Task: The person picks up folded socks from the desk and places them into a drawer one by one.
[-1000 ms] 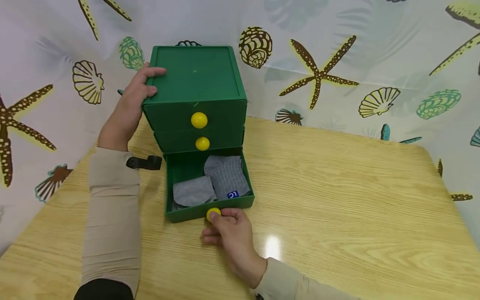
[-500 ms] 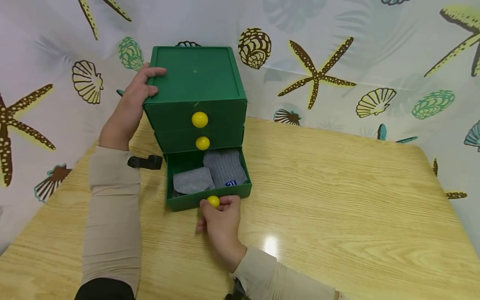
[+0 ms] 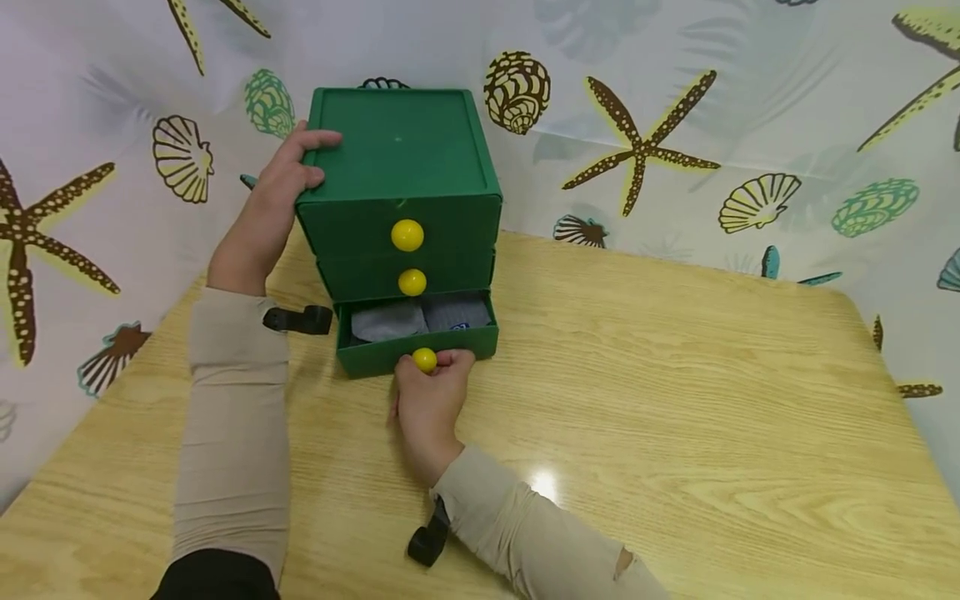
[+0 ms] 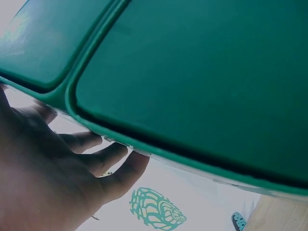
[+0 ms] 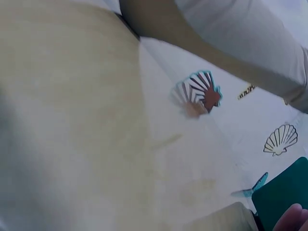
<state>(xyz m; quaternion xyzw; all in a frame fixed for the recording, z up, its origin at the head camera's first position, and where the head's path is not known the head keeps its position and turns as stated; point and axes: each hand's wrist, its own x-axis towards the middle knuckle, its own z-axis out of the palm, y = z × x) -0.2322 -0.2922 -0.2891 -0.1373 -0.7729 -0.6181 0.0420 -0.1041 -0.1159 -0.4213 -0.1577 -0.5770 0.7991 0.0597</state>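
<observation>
A green cabinet [image 3: 405,146] with three drawers stands on the wooden table. Its lowest drawer [image 3: 367,360] is pulled partly out, with grey folded socks [image 3: 390,321] inside, one bearing a blue label. My right hand [image 3: 431,408] pinches the yellow knob [image 3: 424,360] of that drawer between thumb and fingers. My left hand [image 3: 273,196] rests on the cabinet's upper left edge, thumb and a finger lying on the top. In the left wrist view, several extended fingers [image 4: 120,175] touch the cabinet's side. The two upper drawers are closed, each with a yellow knob [image 3: 407,236].
The wooden table [image 3: 675,400] extends to the right of the cabinet. A white cloth [image 3: 465,50] printed with shells and starfish hangs behind and at the sides. A black strap with a small device [image 3: 303,320] is on the left sleeve.
My right hand has pushed the lowest drawer inward by its knob, so less of the socks shows. The left hand keeps its place on the cabinet.
</observation>
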